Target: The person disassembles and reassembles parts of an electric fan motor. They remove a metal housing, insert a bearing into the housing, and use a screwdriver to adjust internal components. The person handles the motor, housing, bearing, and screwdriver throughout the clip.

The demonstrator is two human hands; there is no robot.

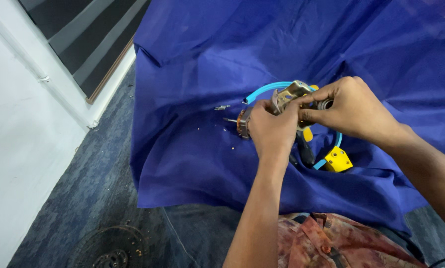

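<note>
Loose screws [222,107] on cloth [192,159], left of metal housing [291,93].

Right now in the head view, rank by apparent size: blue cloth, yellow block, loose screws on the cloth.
1. blue cloth, by far the largest; it fills most of the view.
2. yellow block, small, beside the right hand.
3. loose screws, tiny, left of the left hand.

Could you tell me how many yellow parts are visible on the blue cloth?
2: a yellow block below the right hand, and a yellow handle under both hands; more may be hidden.
</note>
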